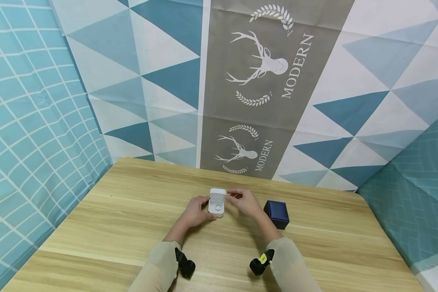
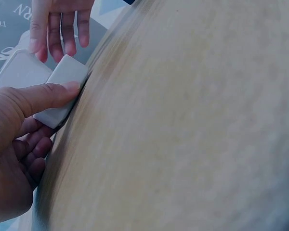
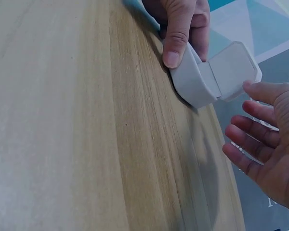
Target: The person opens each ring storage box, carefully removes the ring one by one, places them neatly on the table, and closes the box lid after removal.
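A small white ring box (image 1: pixel 220 213) stands on the table with its lid (image 1: pixel 217 197) raised and a ring (image 1: pixel 218 207) in its insert. My left hand (image 1: pixel 195 211) grips the box's base from the left; in the left wrist view the thumb (image 2: pixel 58 95) presses its front. At the lid's right edge is my right hand (image 1: pixel 245 201). Its thumb tip overlaps the lid (image 3: pixel 231 70) in the right wrist view, the other fingers (image 3: pixel 253 137) loosely bent and spread below with nothing in them.
A dark blue box (image 1: pixel 277 213), its top down, sits on the wooden table (image 1: pixel 131 227) just right of my right forearm. Behind the table's far edge hangs a patterned cloth (image 1: pixel 168 81) with deer heads, and blue cloths (image 1: pixel 29 121) line the sides.
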`<state>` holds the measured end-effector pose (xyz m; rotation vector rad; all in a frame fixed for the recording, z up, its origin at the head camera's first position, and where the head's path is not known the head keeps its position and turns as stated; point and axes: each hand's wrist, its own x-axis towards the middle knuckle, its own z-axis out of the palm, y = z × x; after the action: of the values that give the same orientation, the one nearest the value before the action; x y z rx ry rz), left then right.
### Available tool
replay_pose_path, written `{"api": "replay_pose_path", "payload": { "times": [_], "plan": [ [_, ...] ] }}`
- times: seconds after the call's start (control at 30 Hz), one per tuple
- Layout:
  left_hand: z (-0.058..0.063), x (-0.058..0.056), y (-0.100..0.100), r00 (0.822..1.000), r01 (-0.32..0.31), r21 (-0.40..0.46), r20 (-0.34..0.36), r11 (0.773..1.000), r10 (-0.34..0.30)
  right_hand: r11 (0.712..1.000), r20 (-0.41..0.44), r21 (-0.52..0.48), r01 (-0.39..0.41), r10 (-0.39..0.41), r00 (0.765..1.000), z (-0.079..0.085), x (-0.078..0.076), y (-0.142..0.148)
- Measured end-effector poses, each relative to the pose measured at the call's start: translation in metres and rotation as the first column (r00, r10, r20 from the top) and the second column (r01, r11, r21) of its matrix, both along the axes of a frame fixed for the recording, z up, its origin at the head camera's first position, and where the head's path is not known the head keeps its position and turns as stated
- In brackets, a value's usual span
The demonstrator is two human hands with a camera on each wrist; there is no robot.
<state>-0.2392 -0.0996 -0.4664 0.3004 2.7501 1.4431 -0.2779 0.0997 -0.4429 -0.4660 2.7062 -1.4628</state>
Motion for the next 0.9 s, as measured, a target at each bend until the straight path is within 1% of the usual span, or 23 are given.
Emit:
{"api": "replay_pose_path", "payload": {
  "times": [0.3, 0.4, 0.57, 0.77, 0.9],
  "plan": [
    [-0.001, 0.0, 0.0, 1.0, -0.003, -0.016, 0.007, 1.0, 0.003, 1.0, -0.006, -0.003, 0.025, -0.025, 1.0, 0.001, 0.006, 0.004],
    [-0.002, 0.0, 0.0, 1.0, 0.003, -0.019, -0.006, 1.0, -0.003, 1.0, -0.013, -0.004, 0.023, -0.023, 1.0, 0.001, 0.007, 0.005],
    [-0.002, -0.001, 0.0, 1.0, -0.001, 0.002, -0.01, 1.0, 0.001, 1.0, -0.036, 0.0, 0.007, -0.007, 0.999, 0.001, 0.01, 0.005],
    [-0.003, -0.001, 0.0, 1.0, 0.004, -0.004, -0.016, 1.0, -0.004, 1.0, -0.04, 0.008, 0.01, -0.01, 0.999, -0.001, 0.012, 0.004],
    [-0.003, -0.002, 0.0, 1.0, -0.004, -0.016, -0.012, 1.0, 0.004, 1.0, -0.045, 0.013, 0.008, -0.008, 0.999, -0.001, 0.013, 0.004]
  ]
}}
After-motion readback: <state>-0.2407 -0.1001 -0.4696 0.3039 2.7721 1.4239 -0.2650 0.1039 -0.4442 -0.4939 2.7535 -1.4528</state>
